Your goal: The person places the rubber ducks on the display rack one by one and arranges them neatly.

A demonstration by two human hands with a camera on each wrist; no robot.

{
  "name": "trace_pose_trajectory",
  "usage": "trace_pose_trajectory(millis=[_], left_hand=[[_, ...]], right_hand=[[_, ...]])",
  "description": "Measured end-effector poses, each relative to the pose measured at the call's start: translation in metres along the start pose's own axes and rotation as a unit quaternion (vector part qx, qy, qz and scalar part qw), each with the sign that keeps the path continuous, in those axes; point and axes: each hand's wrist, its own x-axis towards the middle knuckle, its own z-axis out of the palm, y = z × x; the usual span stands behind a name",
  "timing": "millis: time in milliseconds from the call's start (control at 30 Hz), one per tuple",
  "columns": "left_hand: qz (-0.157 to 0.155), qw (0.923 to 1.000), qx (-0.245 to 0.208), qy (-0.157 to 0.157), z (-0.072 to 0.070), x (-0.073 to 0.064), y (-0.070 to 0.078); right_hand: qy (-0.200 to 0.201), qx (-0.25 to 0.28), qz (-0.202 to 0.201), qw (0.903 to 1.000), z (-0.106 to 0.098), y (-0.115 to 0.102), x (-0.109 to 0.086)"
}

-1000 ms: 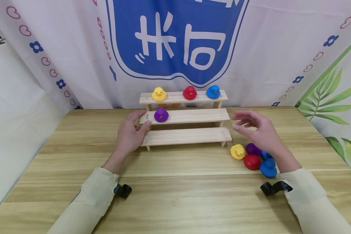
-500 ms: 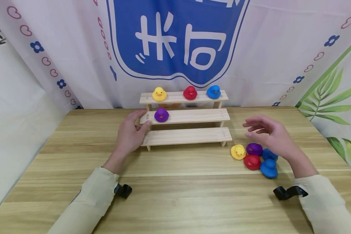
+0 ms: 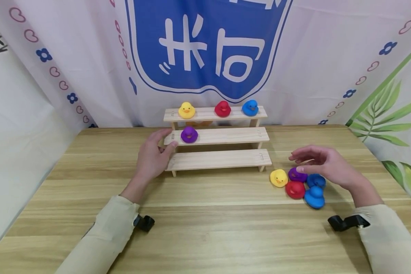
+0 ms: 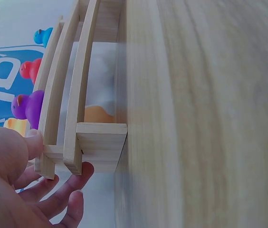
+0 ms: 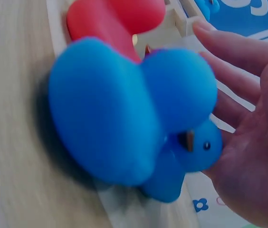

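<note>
The table (image 3: 205, 232) bears a three-tier stand (image 3: 229, 136), five ducks (image 3: 295, 190) and, half-hidden behind, possibly something orange (image 4: 98, 114).

L arm (image 3: 102, 230) runs up from approx. 7 o'clock, L wrist (image 3: 134, 190) bare; L hand (image 3: 152, 158) points abt. 1 o'clock, thumb (image 3: 169, 147) opposing bent fingers (image 4: 60, 197) in a light grip. R arm (image 3: 385, 232) slants in from approx. 5 o'clock, R wrist (image 3: 365, 194) slightly bent; R hand (image 3: 330, 165) points abt. 10 o'clock, palm inward, fingers loosely curved, thumb apart.
</note>
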Motion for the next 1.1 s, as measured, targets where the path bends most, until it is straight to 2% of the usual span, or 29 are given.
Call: trace_pose_trajectory(millis=[300,533,833,1100], left_hand=[[-0.004,1.0000,0.005,-0.003,-0.001,0.000,0.000],[-0.004,1.0000,0.006,-0.002,-0.001,0.000,0.000],[-0.004,1.0000,0.005,-0.003,-0.002,-0.001,0.000],[-0.005,1.0000,0.004,-0.006,-0.002,-0.001,0.002]], right_hand=[[-0.058,-0.027,0.048,0.9968,-0.005,0.008,-0.001],[-0.079,-0.037,0.058,0.9945,-0.003,0.009,0.001],[-0.073,-0.045,0.072,0.9937,0.001,0.012,0.005],[-0.029,-0.061,0.069,0.9954,0.005,0.008,0.006]])
